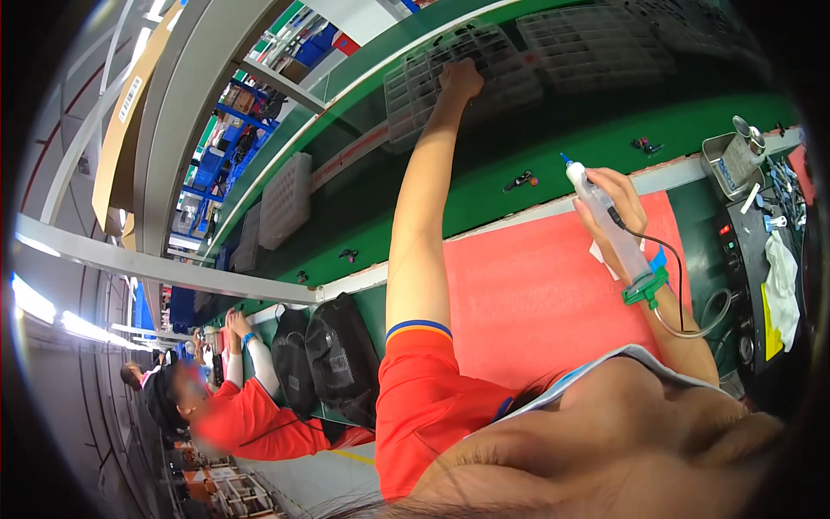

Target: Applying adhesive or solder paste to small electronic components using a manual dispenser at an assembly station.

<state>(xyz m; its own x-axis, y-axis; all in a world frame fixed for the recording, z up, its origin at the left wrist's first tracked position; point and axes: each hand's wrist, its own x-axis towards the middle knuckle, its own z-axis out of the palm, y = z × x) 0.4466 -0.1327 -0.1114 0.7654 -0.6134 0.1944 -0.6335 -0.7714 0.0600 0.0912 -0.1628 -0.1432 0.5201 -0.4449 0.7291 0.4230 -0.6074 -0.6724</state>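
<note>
My left arm stretches far forward, and my left hand (462, 80) is at a clear compartment tray (406, 95) on the green conveyor belt. Its fingers are curled together over the compartments; anything between them is hidden. In my right hand (624, 201) is a translucent dispensing syringe (616, 233), gripped around the barrel above a red mat (536, 303). Its white end with a blue needle tip (566, 159) points away from me, toward the belt. A green cap (647, 287) with a clear hose closes the syringe's near end. A thin black cable runs beside it.
Small dark parts (521, 181) lie on the green belt (484, 192). More clear trays (285, 201) stand along it. At right are a metal box (731, 164), a black control unit (735, 251) and tools. Black bags (341, 355) sit left, near a co-worker in red (259, 424).
</note>
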